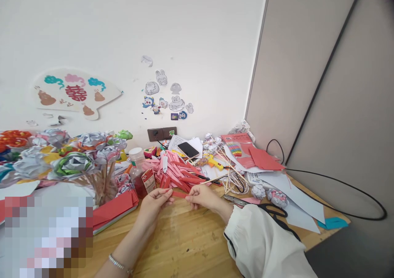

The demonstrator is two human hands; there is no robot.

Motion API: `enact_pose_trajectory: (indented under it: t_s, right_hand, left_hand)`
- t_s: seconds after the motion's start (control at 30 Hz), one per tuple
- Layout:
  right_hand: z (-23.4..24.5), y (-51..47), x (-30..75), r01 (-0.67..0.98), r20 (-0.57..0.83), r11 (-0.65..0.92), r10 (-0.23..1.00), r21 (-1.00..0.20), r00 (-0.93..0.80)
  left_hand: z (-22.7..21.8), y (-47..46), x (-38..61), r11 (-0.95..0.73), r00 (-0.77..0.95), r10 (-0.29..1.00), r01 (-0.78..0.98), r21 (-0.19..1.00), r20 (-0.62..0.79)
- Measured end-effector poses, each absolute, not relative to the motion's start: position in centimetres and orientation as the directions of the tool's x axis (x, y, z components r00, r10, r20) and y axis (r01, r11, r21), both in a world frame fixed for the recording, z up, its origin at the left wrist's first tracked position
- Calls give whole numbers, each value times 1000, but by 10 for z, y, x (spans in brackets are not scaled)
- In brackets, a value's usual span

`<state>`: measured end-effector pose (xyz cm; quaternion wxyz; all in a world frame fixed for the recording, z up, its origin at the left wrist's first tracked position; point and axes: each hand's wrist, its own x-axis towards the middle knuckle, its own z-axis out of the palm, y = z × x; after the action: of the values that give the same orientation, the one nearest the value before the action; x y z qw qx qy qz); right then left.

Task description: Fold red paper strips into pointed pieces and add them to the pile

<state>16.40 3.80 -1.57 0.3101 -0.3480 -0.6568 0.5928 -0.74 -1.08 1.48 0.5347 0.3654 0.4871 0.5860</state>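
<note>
My left hand (154, 204) and my right hand (201, 196) meet over the wooden table (184, 245). Both pinch the ends of one short red paper strip (180, 194), held level between them just above the wood. Right behind the strip lies a heap of folded red and pink paper strips (177, 172). A bracelet sits on my left wrist and a white sleeve covers my right forearm.
Paper flowers on sticks (74, 163) fill the left side, with a stack of red sheets (115, 208) before them. A bottle (138, 175), phone (188, 149), yellow glue gun (214, 162), scissors (261, 206), loose paper and a black cable (353, 187) crowd the back and right.
</note>
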Motion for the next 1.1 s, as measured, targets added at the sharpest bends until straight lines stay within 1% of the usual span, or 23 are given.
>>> enact_pose_trajectory:
  t_s: [0.13, 0.23, 0.33, 0.4, 0.5, 0.6, 0.7, 0.9, 1.0, 1.1]
  right_hand:
    - [-12, 35, 163, 87, 7, 68, 826, -994, -564]
    - [-9, 32, 163, 38, 36, 70, 822, -997, -569]
    - [-7, 31, 165, -4, 29, 34, 781, -999, -624]
    - [-8, 31, 165, 13, 7, 20, 748, -1000, -664]
    - [-11, 33, 164, 74, 6, 72, 761, -995, -648]
    - [-13, 35, 163, 107, 30, 119, 792, -987, -610]
    - [-14, 35, 163, 76, 16, 81, 780, -994, -626]
    - [-12, 35, 168, -6, 1, -4, 768, -1000, -641]
    - [-12, 36, 167, -51, 37, 6, 771, -999, -636]
    - [-11, 36, 166, -86, 95, 51, 765, -995, -637]
  left_hand:
    - [15, -10, -7, 23, -160, 985, -252, 967, -66]
    - [16, -10, -8, 18, -145, 988, -272, 962, -60]
    - [18, -11, -10, 2, -145, 988, -297, 955, -47]
    - [19, -11, -11, -7, -146, 988, -293, 956, -38]
    - [20, -12, -10, -19, -181, 983, -234, 972, -24]
    - [22, -11, -10, -33, -245, 969, -118, 993, 3]
    - [22, -9, -13, -58, -286, 957, -70, 996, 36]
    - [15, -4, -19, -74, -269, 962, -112, 991, 42]
    - [16, -5, -19, -75, -269, 962, -133, 988, 37]
    - [18, -6, -19, -83, -284, 958, -129, 988, 43]
